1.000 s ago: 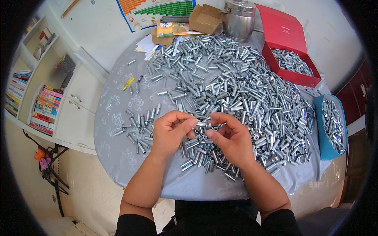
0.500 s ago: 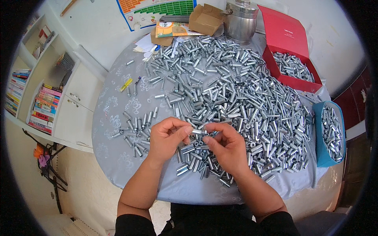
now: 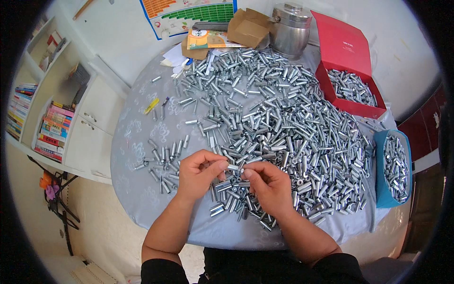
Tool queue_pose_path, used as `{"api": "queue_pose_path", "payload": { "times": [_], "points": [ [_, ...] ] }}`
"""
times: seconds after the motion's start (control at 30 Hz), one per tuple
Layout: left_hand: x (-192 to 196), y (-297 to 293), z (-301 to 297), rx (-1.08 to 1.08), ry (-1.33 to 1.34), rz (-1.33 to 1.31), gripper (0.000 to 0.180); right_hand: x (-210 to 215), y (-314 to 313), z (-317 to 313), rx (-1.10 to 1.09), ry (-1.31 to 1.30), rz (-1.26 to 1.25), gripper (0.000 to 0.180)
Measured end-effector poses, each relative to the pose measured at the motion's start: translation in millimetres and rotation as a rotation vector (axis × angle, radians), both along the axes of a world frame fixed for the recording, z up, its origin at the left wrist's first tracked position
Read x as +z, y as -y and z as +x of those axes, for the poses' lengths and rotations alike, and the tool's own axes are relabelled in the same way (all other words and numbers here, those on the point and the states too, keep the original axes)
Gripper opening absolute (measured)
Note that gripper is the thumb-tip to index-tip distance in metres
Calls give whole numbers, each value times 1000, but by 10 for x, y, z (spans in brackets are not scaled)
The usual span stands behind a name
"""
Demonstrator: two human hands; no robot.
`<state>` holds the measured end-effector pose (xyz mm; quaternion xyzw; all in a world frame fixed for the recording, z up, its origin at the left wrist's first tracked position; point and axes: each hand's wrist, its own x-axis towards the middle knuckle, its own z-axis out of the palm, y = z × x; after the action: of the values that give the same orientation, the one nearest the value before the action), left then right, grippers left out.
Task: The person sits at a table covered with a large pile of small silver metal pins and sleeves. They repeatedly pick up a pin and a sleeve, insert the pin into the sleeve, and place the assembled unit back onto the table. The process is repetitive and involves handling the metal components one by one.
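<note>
Close above the near edge of a big heap of silver sleeve anchors (image 3: 326, 156), both my hands meet over one small metal piece. My left hand (image 3: 201, 173) pinches a shiny sleeve anchor (image 3: 232, 167) between thumb and fingertips, its end pointing right. At that end my right hand (image 3: 269, 184) is closed in a pinch, thumb and forefinger together at the tip. Whether a separate nut or washer sits in the right fingers is too small to make out. Left of my left hand lies a smaller group of anchors (image 3: 165, 154).
A red box (image 3: 354, 109) and a blue fabric bin (image 3: 380, 170), both filled with anchors, stand at the right. A steel pot (image 3: 291, 33), an opened cardboard box (image 3: 248, 28) and papers line the back. A yellow marker-like object (image 3: 151, 106) lies on the grey tablecloth (image 3: 137, 189).
Both hands have shifted slightly down, and the right hand a little to the left. The right fingers have drawn together from a looser, more raised pinch at the piece.
</note>
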<state>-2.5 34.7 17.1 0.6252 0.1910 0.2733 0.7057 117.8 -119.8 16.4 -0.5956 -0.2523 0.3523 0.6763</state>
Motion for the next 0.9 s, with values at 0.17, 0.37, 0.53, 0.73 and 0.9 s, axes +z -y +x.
{"api": "queue_pose_path", "payload": {
  "times": [0.17,0.37,0.53,0.73,0.9],
  "points": [
    [11,6,-6,7,7,-25,10,-23,0,-22,10,28,9,21],
    [-27,5,-18,-18,13,-58,10,55,-15,-47,-32,73,81,28],
    [9,39,19,-18,-38,-58,6,-27,8,-38,-23,91,0,22],
    [-27,16,31,-95,12,-107,9,-18,20,-3,-77,107,31,20],
    [-21,15,38,-142,26,-118,15,-50,-4,91,-223,298,102,28]
  ]
}}
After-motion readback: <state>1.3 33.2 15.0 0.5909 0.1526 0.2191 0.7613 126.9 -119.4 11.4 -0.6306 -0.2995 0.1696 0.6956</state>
